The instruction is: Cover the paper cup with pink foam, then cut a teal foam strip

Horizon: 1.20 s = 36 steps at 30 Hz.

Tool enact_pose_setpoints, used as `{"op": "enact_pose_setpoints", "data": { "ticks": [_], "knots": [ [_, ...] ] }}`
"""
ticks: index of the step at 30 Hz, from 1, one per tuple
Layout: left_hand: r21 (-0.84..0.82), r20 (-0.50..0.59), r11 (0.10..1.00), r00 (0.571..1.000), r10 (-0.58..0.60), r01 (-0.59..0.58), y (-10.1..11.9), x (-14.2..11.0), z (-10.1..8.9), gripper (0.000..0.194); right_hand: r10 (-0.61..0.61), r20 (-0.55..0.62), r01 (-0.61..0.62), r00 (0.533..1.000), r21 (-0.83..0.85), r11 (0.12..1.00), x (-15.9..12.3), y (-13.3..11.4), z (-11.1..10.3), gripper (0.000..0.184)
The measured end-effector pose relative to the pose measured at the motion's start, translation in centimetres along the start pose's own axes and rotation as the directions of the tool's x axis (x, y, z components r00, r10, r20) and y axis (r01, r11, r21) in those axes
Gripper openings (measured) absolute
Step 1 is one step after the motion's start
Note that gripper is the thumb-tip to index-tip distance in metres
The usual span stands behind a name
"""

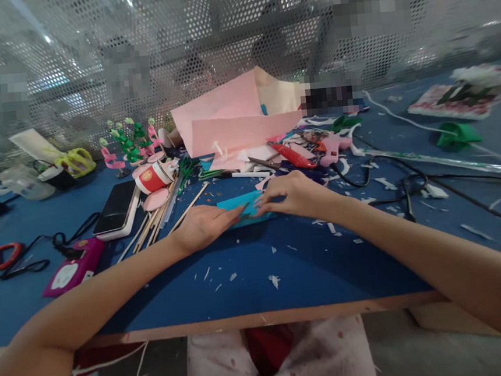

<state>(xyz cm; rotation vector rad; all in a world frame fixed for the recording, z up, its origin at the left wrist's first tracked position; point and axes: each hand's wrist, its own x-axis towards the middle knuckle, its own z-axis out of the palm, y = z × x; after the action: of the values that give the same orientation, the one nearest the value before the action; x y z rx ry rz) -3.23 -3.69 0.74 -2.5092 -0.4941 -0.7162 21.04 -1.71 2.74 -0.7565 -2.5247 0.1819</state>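
Observation:
A piece of bright blue paper (231,204) lies on the blue tabletop in front of me, partly covered by my hands. My left hand (207,224) rests on its left side with the fingers stretched out and laid flat. From the right, my right hand (295,194) bends over the paper, thumb and fingertips closed in a pinch at its right part. Between the fingertips of both hands there is a small dark greenish patch that I cannot make out.
Left of my hands lie wooden sticks (152,227), a red and white paper cup (155,177), a phone (117,208) and a purple device (75,266). Behind stand pink sheets (232,134). A pink glue gun (333,147) and black cables (407,189) sit right; paper scraps lie about.

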Motion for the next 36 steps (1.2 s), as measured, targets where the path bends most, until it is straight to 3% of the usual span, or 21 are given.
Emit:
{"op": "enact_pose_setpoints", "data": {
  "ticks": [4, 8, 17, 20, 25, 29, 33, 36],
  "knots": [
    [-0.05, 0.024, 0.997, 0.998, -0.061, 0.062, 0.0, 0.8, 0.1, 0.025, -0.011, -0.011, 0.01, 1.0, -0.071, 0.997, 0.0, 0.1, 0.6, 0.015],
    [-0.159, 0.145, 0.971, 0.977, -0.154, 0.176, 0.0, 1.4, -0.1, 0.026, -0.006, 0.004, 0.006, 1.0, -0.115, 0.993, 0.0, -0.1, 1.1, 0.01],
    [-0.284, 0.352, 0.903, 0.911, -0.216, 0.324, -0.3, 0.8, 0.7, 0.033, 0.069, -0.14, -0.104, 0.988, -0.258, 0.96, -0.1, -1.5, 2.3, 0.005],
    [-0.272, 0.356, 0.917, 0.916, -0.185, 0.291, -0.4, 0.7, 0.9, 0.032, 0.092, -0.153, -0.134, 0.984, -0.291, 0.947, -0.1, -1.7, 2.3, 0.008],
    [-0.197, 0.311, 0.972, 0.948, -0.063, 0.13, 0.0, 0.8, 0.6, 0.03, 0.139, -0.111, -0.164, 0.984, -0.256, 0.953, -0.1, -2.3, 2.2, 0.015],
    [-0.134, 0.435, 0.987, 0.9, -0.019, 0.085, 0.5, 1.0, 0.2, 0.033, 0.178, -0.067, -0.189, 0.982, -0.261, 0.947, -0.1, -2.9, 2.0, 0.024],
    [-0.128, 0.539, 0.982, 0.841, -0.052, 0.142, 0.7, 1.1, -0.1, 0.036, 0.199, -0.044, -0.204, 0.979, -0.261, 0.944, 0.0, -3.1, 2.0, 0.024],
    [-0.158, 0.563, 0.967, 0.823, -0.08, 0.202, 0.8, 0.9, -0.2, 0.04, 0.218, -0.018, -0.217, 0.976, -0.231, 0.948, 0.0, -3.1, 2.1, 0.027]
  ]
}}
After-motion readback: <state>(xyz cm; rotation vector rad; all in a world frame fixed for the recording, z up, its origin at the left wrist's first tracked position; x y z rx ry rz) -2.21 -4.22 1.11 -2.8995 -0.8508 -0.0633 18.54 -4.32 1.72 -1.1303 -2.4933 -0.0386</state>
